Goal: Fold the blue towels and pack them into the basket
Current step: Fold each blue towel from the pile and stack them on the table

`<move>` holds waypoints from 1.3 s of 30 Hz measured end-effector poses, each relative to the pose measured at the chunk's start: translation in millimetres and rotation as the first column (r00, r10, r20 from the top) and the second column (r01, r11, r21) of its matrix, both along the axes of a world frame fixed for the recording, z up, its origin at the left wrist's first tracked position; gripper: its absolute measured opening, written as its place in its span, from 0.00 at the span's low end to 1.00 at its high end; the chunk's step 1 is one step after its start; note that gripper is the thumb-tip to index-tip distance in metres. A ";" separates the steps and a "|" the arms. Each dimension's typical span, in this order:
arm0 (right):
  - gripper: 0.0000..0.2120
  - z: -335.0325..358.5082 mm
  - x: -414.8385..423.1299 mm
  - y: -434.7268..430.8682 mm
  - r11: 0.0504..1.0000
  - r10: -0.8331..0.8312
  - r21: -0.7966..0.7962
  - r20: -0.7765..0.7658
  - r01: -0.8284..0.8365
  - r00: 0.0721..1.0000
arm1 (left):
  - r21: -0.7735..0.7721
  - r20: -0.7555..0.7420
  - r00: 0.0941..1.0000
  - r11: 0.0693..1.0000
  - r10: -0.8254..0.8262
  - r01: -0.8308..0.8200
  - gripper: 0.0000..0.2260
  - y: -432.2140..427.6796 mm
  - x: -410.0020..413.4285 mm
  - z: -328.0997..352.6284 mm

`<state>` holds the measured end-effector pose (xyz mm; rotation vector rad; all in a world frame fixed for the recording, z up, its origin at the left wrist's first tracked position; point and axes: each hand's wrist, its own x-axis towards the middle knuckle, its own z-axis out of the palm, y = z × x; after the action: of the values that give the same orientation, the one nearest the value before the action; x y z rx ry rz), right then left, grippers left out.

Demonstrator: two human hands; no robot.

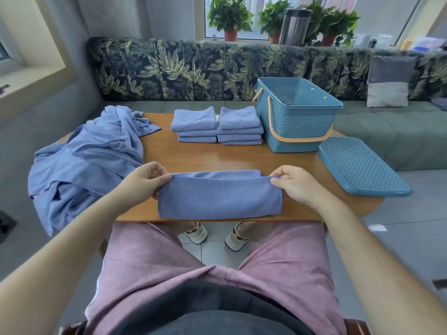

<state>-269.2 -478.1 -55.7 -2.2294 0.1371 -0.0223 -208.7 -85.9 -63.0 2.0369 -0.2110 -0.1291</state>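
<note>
Pinching the blue towel [217,201] at both ends, you hold it stretched into a long folded band at the near edge of the counter [217,158]. Your left hand [142,182] has the left end and your right hand [297,184] has the right end. On each hand the fingers [164,178] are curled in narrow, closed with the thumb on the towel's upper hem. The lower part of the towel lies on the wood, and a back layer shows just behind the hem you grip.

Toward the far side of the counter, two stacks of folded towels sit side by side, almost touching: the left stack [194,125] and the right stack [239,126]. Just to their right stands the basket [297,124], upright and open, with its orange handle [300,140] swung down against the front wall; you cannot see its bottom from here. Its lid [362,165] lies flat near the basket, at the right end of the counter.

At the left end, a heap of unfolded towels [92,160] spills over the counter's edge. A leaf-patterned sofa [193,68] runs behind the counter.
</note>
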 end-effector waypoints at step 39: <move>0.27 -79.5 64.1 119.9 0.775 0.112 -0.611 -0.119 -0.162 0.986 | 0.662 0.186 0.970 0.750 -0.158 -0.005 0.23 -115.0 23.2 -77.3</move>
<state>-205.1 -358.1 -135.2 -2.9031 0.0009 0.1158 -185.5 -200.9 -140.4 2.7631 -0.4482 -0.0113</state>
